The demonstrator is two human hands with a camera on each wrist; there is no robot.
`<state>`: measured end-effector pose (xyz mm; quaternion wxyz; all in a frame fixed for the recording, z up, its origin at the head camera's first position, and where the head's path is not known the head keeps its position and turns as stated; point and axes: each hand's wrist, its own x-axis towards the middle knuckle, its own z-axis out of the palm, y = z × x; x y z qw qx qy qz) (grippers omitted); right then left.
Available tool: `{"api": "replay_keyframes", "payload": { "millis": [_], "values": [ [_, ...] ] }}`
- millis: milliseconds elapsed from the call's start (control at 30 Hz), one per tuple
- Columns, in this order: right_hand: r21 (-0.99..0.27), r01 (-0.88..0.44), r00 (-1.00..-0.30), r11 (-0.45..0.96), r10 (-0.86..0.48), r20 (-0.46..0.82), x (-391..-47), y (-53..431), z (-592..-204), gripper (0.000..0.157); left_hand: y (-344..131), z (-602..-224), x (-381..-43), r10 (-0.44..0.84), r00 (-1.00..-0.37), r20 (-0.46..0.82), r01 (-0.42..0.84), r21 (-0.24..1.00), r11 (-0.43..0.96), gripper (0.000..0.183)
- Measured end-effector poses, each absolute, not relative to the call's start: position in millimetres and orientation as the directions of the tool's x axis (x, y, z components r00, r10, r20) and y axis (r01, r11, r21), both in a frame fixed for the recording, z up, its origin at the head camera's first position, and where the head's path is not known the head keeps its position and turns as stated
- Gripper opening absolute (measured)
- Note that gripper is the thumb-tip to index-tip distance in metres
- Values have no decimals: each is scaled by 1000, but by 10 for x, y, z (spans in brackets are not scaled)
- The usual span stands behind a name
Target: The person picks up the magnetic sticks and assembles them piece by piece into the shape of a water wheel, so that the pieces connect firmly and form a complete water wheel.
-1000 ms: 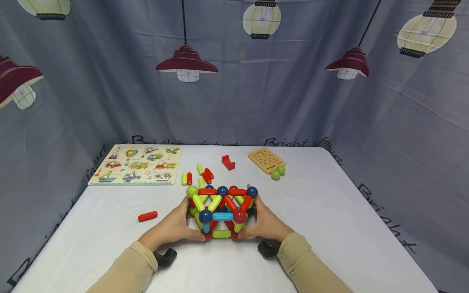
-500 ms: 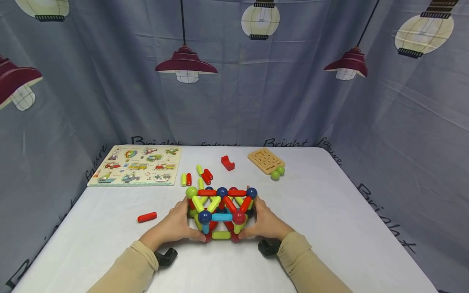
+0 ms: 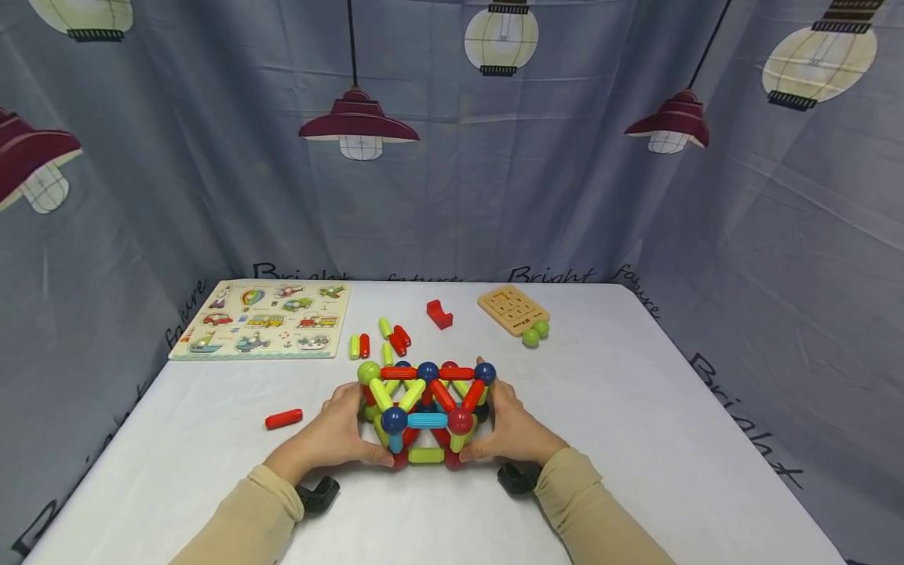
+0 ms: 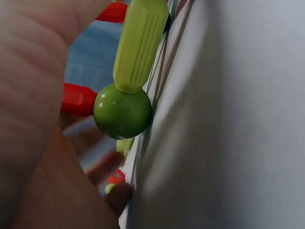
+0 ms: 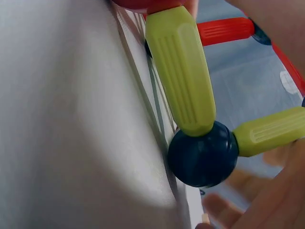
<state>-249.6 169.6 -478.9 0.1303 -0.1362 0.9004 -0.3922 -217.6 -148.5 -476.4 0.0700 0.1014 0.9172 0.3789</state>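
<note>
A magnetic ball-and-stick structure (image 3: 428, 420) of red, blue and green balls joined by red, blue and yellow-green sticks stands on the white table, near the middle. My left hand (image 3: 328, 430) grips its left side, thumb at the low front red ball, the other fingers mostly hidden behind. On the opposite side my right hand (image 3: 517, 428) holds it in the same way. The left wrist view shows a green ball (image 4: 122, 114) with a yellow-green stick (image 4: 139, 47) close to the palm. In the right wrist view a dark blue ball (image 5: 202, 155) joins two yellow-green sticks.
One red stick (image 3: 284, 419) lies left of the left hand. Behind the structure are several loose sticks (image 3: 364, 346) and a red curved block (image 3: 439, 315). A picture puzzle board (image 3: 268, 318) lies back left; a wooden board (image 3: 510, 308) and two green balls (image 3: 531, 337) lie back right.
</note>
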Motion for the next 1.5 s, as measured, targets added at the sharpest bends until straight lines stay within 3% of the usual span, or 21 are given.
{"api": "replay_keyframes", "payload": {
  "millis": [833, 1500],
  "values": [
    [-757, -149, -921, 636, -368, -128, -2518, 1678, -4795, 146, -1502, -4749, -2188, 223, -972, -78, 101, 716, 691, 127],
    [-827, -181, -896, 532, -436, -85, -2540, 1719, -4805, 146, -1485, -4776, -2203, 280, -960, -7, 171, 777, 606, 121]
  ]
}}
